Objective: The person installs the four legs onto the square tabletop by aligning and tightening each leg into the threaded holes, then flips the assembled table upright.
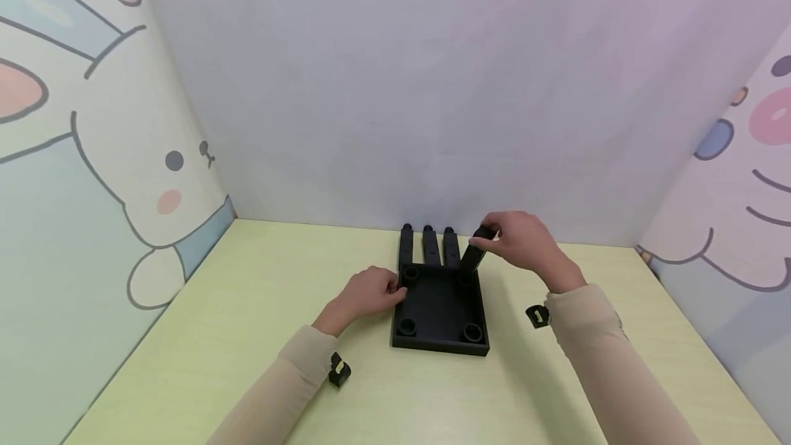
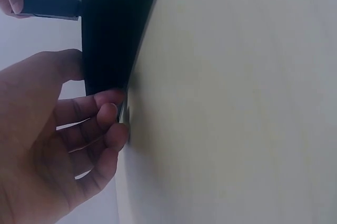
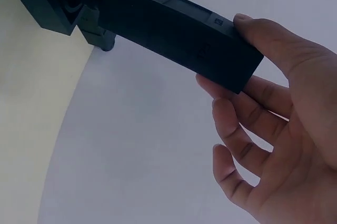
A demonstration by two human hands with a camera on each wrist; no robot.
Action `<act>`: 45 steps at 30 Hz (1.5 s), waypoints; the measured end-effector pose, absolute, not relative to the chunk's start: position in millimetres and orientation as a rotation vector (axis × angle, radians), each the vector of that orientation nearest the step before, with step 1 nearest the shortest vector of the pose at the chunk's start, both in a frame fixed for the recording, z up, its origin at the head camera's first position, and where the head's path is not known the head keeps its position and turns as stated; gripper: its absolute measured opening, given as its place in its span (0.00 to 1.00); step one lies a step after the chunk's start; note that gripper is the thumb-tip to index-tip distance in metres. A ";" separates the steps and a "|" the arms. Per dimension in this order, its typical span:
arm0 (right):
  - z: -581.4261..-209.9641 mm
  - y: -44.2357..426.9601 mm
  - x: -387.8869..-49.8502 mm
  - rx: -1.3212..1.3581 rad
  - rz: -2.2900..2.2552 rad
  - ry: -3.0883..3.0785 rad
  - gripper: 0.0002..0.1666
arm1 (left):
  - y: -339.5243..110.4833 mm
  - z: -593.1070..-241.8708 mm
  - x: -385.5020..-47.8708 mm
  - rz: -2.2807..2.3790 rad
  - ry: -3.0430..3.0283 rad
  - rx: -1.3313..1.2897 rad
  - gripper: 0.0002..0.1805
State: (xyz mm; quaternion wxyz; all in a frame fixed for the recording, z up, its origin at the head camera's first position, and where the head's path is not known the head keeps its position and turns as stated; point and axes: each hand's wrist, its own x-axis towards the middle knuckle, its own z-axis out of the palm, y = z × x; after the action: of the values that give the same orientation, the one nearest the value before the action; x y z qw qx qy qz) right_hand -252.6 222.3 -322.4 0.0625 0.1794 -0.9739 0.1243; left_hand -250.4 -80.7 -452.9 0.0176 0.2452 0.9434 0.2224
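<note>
A black square panel [image 1: 439, 304] with a raised rim lies face up on the table, a round socket at each corner, like an upturned small tabletop. My left hand [image 1: 366, 292] holds its left edge, thumb on the rim and fingers curled against the outer side. My right hand [image 1: 525, 242] pinches the upper end of a black leg [image 3: 174, 29] between thumb and fingers. That leg leans to the right, its lower end at the panel's far right socket. In the right wrist view its round tip meets the socket; how deep it sits I cannot tell.
Three more black legs [image 1: 430, 246] lie side by side behind the panel, their round pegs pointing to the back wall [image 1: 432, 122]. Pale yellow tabletop [image 1: 247, 307] surrounds everything. Walls with cartoon prints [image 1: 142, 177] stand at left and right.
</note>
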 end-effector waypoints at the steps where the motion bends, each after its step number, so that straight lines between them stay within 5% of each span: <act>1: -321.6 221.4 -252.5 0.554 0.365 -2.949 0.19 | -80.5 -452.6 -250.3 0.693 2.931 0.766 0.25; 25: -315.9 215.3 -250.3 0.617 0.379 -3.038 0.23 | -77.3 -449.8 -248.0 0.699 2.915 0.751 0.25; 39: -309.5 219.3 -248.0 0.892 0.487 -3.138 0.30 | -79.2 -448.3 -249.9 0.708 2.906 0.742 0.25; 45: -308.1 217.6 -247.9 0.867 0.451 -3.142 0.24 | -78.2 -448.3 -251.0 0.695 2.899 0.733 0.25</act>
State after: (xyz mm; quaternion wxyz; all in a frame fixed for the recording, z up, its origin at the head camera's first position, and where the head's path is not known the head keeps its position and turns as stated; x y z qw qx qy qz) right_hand -247.9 217.6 -308.1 -0.0745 0.2627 -0.9522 0.1367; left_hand -251.0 -78.2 -448.3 0.0357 0.2387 0.9437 0.2264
